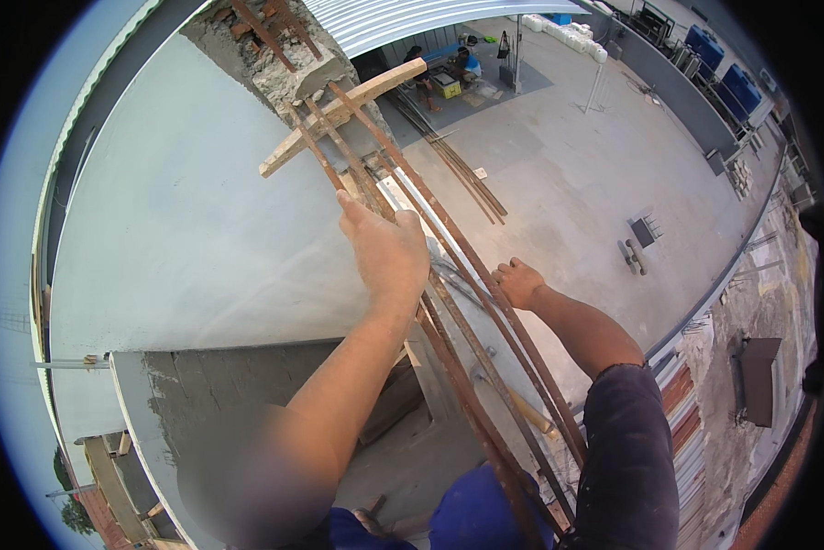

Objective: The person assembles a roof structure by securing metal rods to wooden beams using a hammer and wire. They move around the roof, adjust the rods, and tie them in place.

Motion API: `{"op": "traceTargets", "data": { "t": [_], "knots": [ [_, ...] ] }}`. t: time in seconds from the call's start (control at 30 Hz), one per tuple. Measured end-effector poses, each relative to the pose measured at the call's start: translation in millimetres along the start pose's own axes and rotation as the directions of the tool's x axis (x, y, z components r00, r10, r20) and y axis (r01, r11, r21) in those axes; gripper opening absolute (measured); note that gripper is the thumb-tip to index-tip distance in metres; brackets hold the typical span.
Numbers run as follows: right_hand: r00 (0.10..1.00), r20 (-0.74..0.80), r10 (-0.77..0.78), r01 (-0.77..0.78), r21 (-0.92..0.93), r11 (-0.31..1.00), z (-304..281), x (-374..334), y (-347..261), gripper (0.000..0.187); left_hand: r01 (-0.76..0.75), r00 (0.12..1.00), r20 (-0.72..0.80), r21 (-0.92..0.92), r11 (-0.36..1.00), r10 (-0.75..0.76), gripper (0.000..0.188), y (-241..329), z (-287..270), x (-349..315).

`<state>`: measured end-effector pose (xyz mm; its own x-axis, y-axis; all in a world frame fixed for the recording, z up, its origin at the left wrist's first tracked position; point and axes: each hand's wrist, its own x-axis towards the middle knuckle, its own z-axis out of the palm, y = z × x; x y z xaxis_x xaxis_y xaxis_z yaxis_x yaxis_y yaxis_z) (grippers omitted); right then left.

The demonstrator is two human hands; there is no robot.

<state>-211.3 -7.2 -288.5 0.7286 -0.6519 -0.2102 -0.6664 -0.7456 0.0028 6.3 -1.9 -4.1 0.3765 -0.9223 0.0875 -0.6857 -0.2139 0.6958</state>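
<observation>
Several long rusty steel bars (462, 246) run from the broken concrete at the top down to my body, side by side. My left hand (386, 246) is closed around the left-hand bars, its thumb on their right side. Against the outer right bar, my right hand (520, 283) is curled with its fingers folded; what they hold, if anything, is hidden. Between the bars lies a white strip (430, 213). A wooden batten (375, 90) crosses the bars beyond my left hand. Grey wire-like strands (458, 275) show between my hands.
A broken concrete column (316, 75) with exposed bars stands ahead. To the left is a smooth grey wall (201, 220). Far below right, a concrete floor (559, 165) holds loose bars (467, 179) and a grey block (644, 231). People sit under a metal roof (421, 14).
</observation>
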Motion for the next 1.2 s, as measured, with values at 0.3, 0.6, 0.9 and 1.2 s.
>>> {"op": "traceTargets", "data": {
  "t": [0.3, 0.6, 0.9, 1.2],
  "knots": [
    [0.916, 0.370, 0.156, -0.194, 0.067, 0.979, -20.4, 5.3, -5.0, 0.025, 0.040, 0.999, -0.007, -0.086, 0.995, -0.041, 0.083, 2.4, -1.3, -1.2],
    [0.766, 0.207, 0.608, -0.308, 0.949, 0.065, 41.9, -10.7, -23.0, 0.019, 0.010, 1.000, -0.006, 0.028, 1.000, -0.010, 0.079, 0.3, 0.5, 0.0],
    [0.604, 0.633, 0.484, 0.094, 0.547, -0.832, 80.2, 8.1, -52.5, 0.028, 0.037, 0.999, 0.012, -0.041, 0.998, -0.036, 0.079, -2.8, 5.7, 2.7],
    [0.405, 0.614, 0.677, -0.033, 0.750, -0.660, 80.1, 14.0, -58.0, 0.024, 0.053, 0.997, 0.052, -0.039, 0.998, -0.051, 0.079, -6.4, 6.3, 5.1]
  ]
}}
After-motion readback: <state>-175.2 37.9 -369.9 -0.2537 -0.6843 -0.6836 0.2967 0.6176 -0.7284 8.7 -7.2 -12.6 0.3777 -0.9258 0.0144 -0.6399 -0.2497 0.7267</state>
